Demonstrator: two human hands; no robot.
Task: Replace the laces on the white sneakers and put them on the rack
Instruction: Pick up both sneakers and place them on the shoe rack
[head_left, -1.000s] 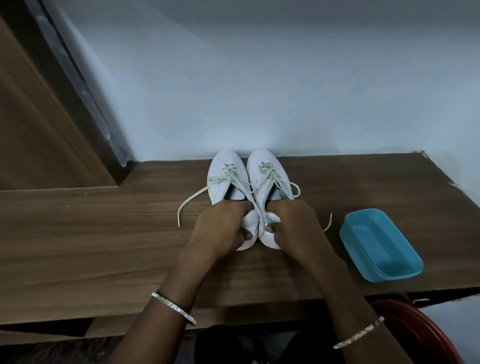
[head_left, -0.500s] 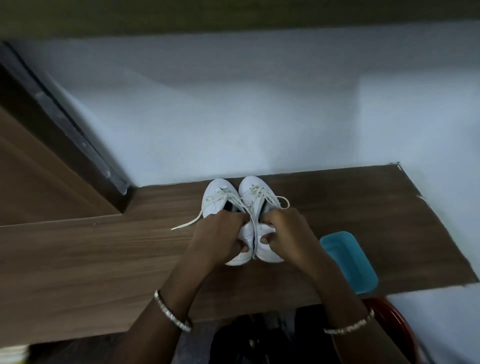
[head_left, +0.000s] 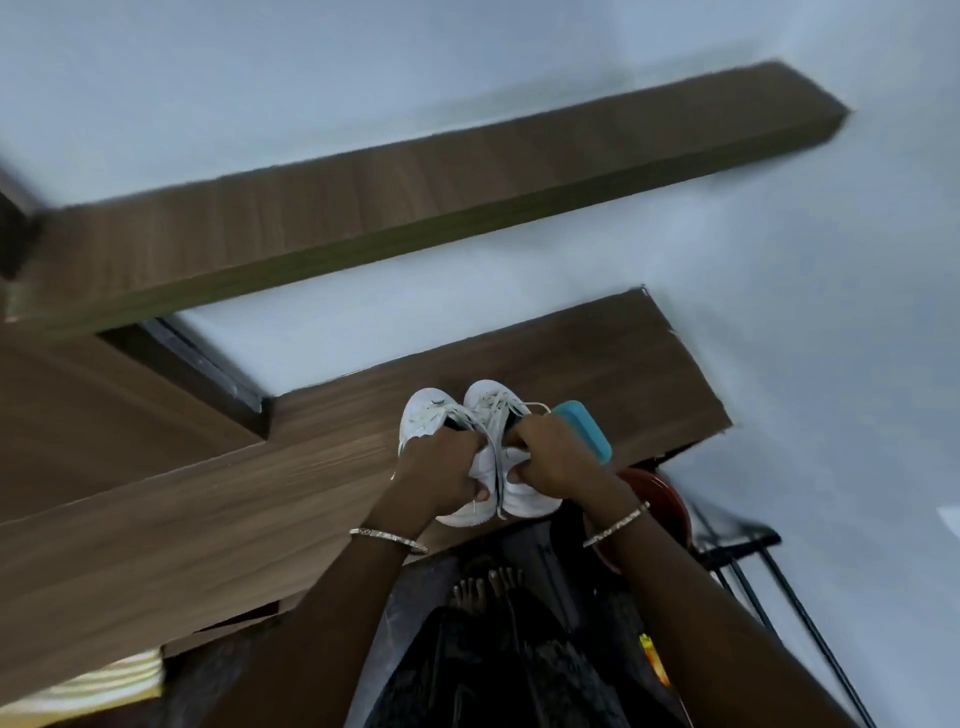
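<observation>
Two white laced sneakers sit side by side, toes pointing away from me, lifted above the front edge of the wooden counter (head_left: 208, 519). My left hand (head_left: 441, 467) grips the left sneaker (head_left: 423, 415) at its opening and heel. My right hand (head_left: 550, 457) grips the right sneaker (head_left: 491, 402) the same way. Loose white laces hang between the two shoes. The heels jut out past the counter's front edge.
A long wooden shelf (head_left: 363, 208) is fixed to the pale wall above the counter. A teal plastic container (head_left: 584, 431) lies on the counter right of my right hand. A red stool (head_left: 660, 499) and black metal legs (head_left: 753, 571) stand at the lower right. My bare feet (head_left: 488, 590) show below.
Both hands have lifted the pair of sneakers off the counter and drawn them toward its front edge. My view has risen and tilted, and the upper shelf has come into sight.
</observation>
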